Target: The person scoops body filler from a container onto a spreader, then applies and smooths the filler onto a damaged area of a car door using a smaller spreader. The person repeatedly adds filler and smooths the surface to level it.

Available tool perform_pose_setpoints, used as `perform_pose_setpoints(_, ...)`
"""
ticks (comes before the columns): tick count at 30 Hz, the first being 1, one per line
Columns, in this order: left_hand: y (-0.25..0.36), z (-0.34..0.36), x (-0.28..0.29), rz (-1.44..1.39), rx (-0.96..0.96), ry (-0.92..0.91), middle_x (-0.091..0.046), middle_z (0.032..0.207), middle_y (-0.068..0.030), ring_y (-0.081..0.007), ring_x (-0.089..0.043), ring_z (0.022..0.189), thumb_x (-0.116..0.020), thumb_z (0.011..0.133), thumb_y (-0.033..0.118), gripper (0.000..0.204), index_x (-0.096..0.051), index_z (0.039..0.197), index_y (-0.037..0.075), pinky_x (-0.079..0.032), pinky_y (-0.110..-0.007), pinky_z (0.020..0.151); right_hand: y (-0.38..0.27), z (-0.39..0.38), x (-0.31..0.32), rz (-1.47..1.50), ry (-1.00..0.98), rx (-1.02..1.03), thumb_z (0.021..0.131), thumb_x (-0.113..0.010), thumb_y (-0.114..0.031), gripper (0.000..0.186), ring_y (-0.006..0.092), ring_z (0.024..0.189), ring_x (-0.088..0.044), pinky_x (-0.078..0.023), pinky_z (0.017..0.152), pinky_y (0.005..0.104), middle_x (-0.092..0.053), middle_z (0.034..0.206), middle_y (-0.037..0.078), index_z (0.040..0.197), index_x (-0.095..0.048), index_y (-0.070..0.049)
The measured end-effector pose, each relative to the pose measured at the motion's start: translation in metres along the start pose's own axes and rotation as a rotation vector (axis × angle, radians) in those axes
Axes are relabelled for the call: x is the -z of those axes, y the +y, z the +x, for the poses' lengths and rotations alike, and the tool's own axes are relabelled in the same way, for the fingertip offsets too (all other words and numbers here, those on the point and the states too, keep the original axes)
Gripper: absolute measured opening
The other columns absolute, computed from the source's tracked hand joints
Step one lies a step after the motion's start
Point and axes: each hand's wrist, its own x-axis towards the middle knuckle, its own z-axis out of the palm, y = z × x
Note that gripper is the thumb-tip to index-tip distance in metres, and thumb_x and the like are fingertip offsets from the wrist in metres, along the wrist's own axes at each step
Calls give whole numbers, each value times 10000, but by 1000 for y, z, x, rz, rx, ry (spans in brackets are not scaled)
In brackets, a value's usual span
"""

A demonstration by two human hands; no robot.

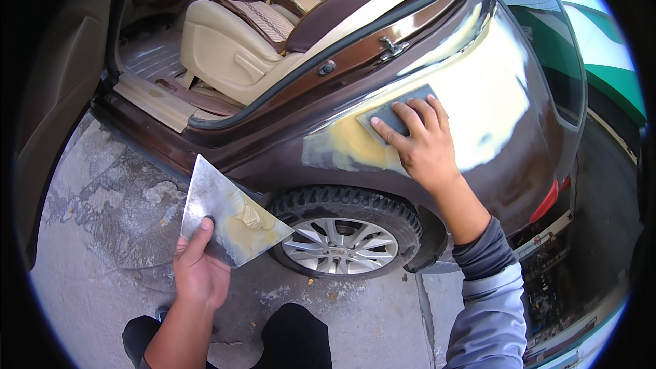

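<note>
My left hand grips a flat metal plate by its lower corner, thumb on top. A lump of yellowish body filler sits on the plate, with more smeared around it. My right hand holds a dark grey rectangular spreader, its fingers spread over the back. The spreader lies against the car's rear quarter panel, over a yellow filler patch. A broad pale cream area covers the panel up and to the right. The spreader's working edge is partly hidden.
The brown car's rear wheel stands just below the panel. At the left an open door exposes a beige seat and the sill. A door latch striker juts from the frame. Stained concrete lies underneath.
</note>
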Motion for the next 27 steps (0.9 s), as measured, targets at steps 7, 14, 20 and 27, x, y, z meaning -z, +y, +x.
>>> perform_pose_setpoints(7, 0, 2, 0, -4, 22, 43, -678, 1427, -82, -243, -655, 1325, -656, 1082, 151, 410, -575, 1476, 73, -504, -447, 1163, 1, 3, -2, -11, 1, -10, 801, -722, -128, 551, 336, 1280, -563, -385, 1209, 592, -640, 1327, 81, 1326, -763, -290)
perform_pose_setpoints(14, -7, 7, 1, 10, 22, 54, -672, 1437, -82, -244, -650, 1336, -661, 1079, 161, 424, -568, 1482, 67, -499, -453, 1170, 0, 11, 5, 27, -97, -36, 847, -689, -89, 558, 340, 1262, -558, -371, 1201, 579, -646, 1308, 98, 1362, -770, -288)
perform_pose_setpoints(20, -14, 13, 0, 9, 39, 50, -669, 1444, -79, -248, -647, 1340, -665, 1076, 161, 428, -567, 1483, 71, -490, -460, 1181, -6, 14, 7, 44, -132, -88, 846, -697, -71, 531, 338, 1234, -561, -373, 1178, 555, -662, 1249, 94, 1325, -799, -274)
perform_pose_setpoints(27, -17, 16, 2, 5, 40, 37, -671, 1442, -75, -244, -646, 1341, -666, 1076, 157, 421, -571, 1478, 78, -485, -456, 1186, -24, 5, 2, 51, -122, -198, 837, -717, -76, 510, 336, 1219, -575, -377, 1157, 554, -662, 1230, 101, 1299, -814, -269)
